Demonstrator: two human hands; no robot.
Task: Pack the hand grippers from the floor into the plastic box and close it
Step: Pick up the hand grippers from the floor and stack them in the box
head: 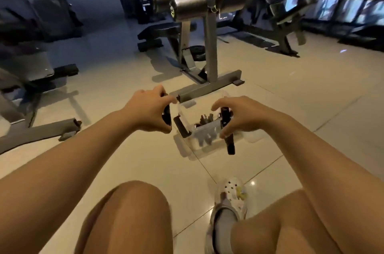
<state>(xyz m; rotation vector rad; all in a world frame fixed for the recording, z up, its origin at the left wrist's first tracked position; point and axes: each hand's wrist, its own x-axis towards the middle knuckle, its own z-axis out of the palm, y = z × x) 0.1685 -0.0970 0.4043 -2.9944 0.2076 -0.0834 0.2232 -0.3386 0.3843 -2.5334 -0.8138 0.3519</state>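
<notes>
Above the plastic box [204,139], both hands' fingers [225,132] clasp hand grippers [227,129].

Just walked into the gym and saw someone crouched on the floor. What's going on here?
A person is packing hand grippers into a clear plastic box on the tiled floor. The left hand holds one black gripper beside the box; the right hand holds another over it. Several already lie inside, and the box is open.
</notes>
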